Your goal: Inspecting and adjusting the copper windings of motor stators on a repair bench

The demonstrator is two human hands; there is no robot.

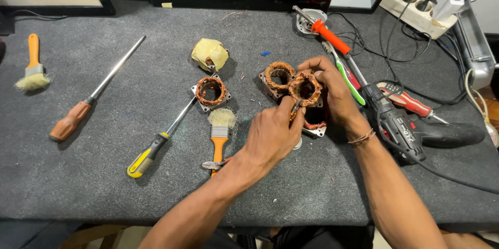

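My right hand [332, 90] grips a copper-wound motor stator [305, 88] held just above the grey felt table [78, 171]. My left hand [273, 135] pinches a thin wire or small tool against the lower edge of that stator. A second copper stator in a metal frame [278, 75] sits right behind it. A third stator [211, 91] lies to the left, apart from both hands. Part of another metal frame [316, 124] shows under my hands.
A yellow-handled screwdriver [150, 153], an orange-handled brush [220, 135] and small pliers [213, 165] lie left of my hands. A long brown-handled screwdriver [78, 116], another brush [33, 67], a taped bundle [209, 54], a black drill [397, 127], a soldering iron [330, 36] and a power strip [416, 12] surround them.
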